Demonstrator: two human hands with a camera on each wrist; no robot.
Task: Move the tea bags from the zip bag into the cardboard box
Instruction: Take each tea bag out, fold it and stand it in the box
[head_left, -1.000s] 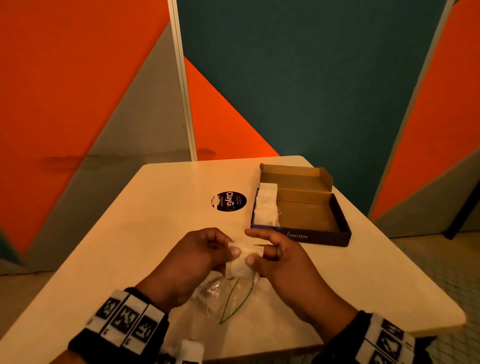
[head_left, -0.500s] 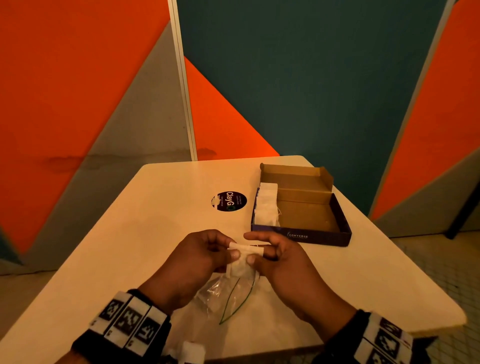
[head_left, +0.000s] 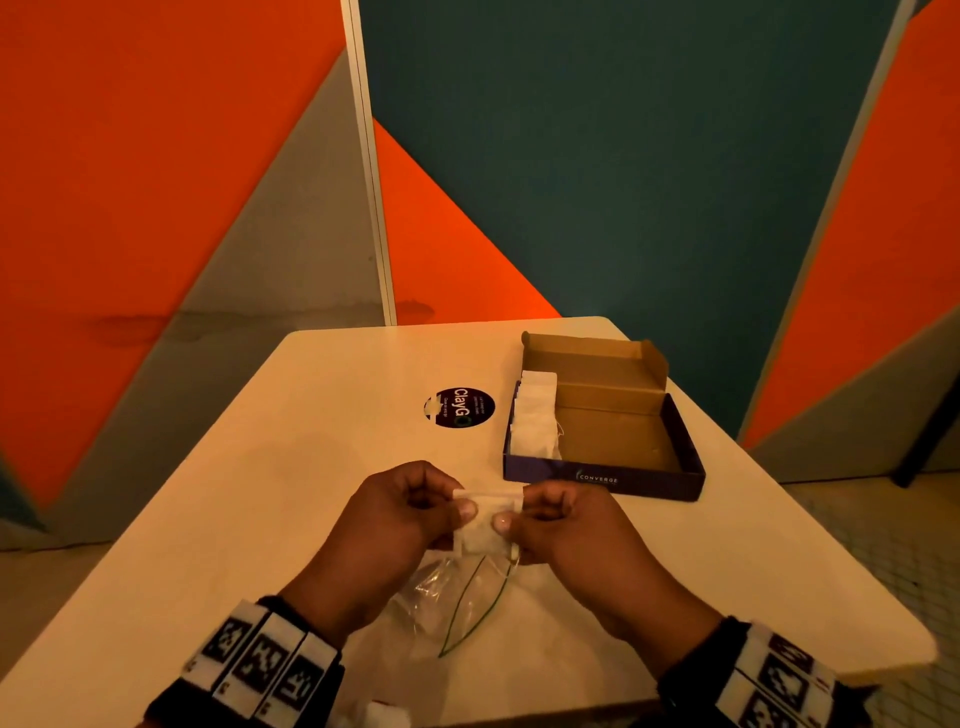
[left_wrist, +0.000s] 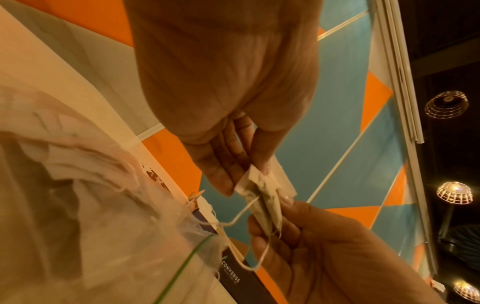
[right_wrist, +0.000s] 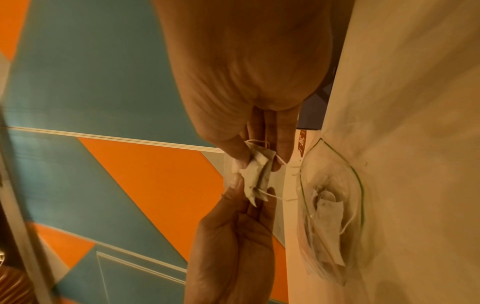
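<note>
We pinch one tea bag (head_left: 485, 525) between our left hand (head_left: 400, 514) and right hand (head_left: 566, 525), thumbs and fingers closed on its two sides, with the open zip bag (head_left: 457, 592) just below the grip and the cardboard box (head_left: 602, 431), tea bags inside, beyond it.

One open brown cardboard box with dark blue outer walls (head_left: 631, 475). One clear plastic zip bag with a green seal line (head_left: 457, 597). One white paper tea bag (head_left: 485, 525) held up between two hands; the overlapping ones in box and bag are uncountable. One round black sticker (head_left: 460, 408). One pale desk (head_left: 234, 519).
</note>
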